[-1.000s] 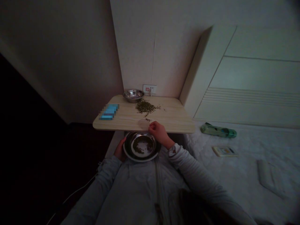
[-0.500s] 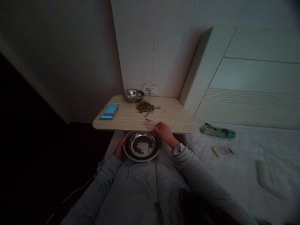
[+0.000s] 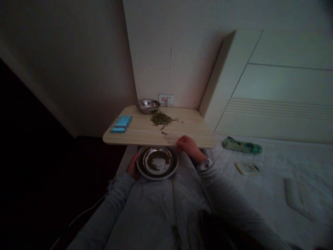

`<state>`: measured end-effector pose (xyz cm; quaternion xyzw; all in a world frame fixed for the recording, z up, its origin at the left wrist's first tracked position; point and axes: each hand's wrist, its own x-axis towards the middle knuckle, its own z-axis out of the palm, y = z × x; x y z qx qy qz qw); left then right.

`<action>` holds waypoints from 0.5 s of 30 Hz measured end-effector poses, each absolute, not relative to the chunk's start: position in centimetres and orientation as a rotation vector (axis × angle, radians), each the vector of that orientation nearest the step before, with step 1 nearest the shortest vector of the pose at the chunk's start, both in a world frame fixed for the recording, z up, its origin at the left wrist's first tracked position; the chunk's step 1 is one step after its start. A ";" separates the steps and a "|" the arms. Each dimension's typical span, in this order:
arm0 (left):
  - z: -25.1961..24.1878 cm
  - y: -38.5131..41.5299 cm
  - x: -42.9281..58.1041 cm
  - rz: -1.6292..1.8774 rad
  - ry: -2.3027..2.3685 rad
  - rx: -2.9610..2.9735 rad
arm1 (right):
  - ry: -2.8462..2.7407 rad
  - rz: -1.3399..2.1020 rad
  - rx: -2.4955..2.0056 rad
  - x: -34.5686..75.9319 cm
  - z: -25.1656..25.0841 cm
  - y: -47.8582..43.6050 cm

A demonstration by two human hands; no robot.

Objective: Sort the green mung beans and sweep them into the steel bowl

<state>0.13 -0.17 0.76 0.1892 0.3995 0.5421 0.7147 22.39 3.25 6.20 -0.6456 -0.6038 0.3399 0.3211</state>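
My left hand [image 3: 133,167] is closed on the left rim of a shiny metal bowl [image 3: 157,177], which sits in front of my body just below the table edge. Small green beans form a curved band inside it. Near the table's front edge, my right hand [image 3: 187,148] pinches a thin clear plastic piece [image 3: 170,138]; its exact kind is hard to make out. A few beans [image 3: 163,133] lie at the far left tip of that piece. Farther back, a loose heap of green beans [image 3: 160,119] is spread on the wooden table [image 3: 140,134].
A second metal bowl [image 3: 148,106] stands at the table's back, by a wall socket [image 3: 166,99]. A blurred blue phone-like object [image 3: 121,124] lies at left. On the bed [image 3: 223,194] are a green bottle [image 3: 241,145] and a pale flat device [image 3: 249,168].
My right hand has moved a little to the right with the clear plastic piece, leaving the few beans behind at its tip. My left hand and the bowl have stayed put.
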 end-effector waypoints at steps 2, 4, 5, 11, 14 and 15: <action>0.8 -0.2 0.1 1.193 0.880 0.431 | -1.604 0.890 -1.720 22.7 6.5 3.3; 0.8 -0.2 0.2 1.176 0.878 0.435 | -1.617 0.893 -1.753 23.0 6.8 3.4; 0.8 -0.2 0.2 1.171 0.878 0.434 | -1.622 0.900 -1.769 23.1 6.9 3.4; 0.8 -0.2 0.2 1.198 0.896 0.432 | -1.708 0.899 -1.825 24.3 7.5 3.8; 0.6 -0.1 0.1 1.194 0.900 0.415 | -1.763 0.800 -1.912 24.8 7.8 4.2; 0.5 -0.1 0.1 1.195 0.895 0.415 | -1.775 0.747 -1.949 25.1 7.9 4.5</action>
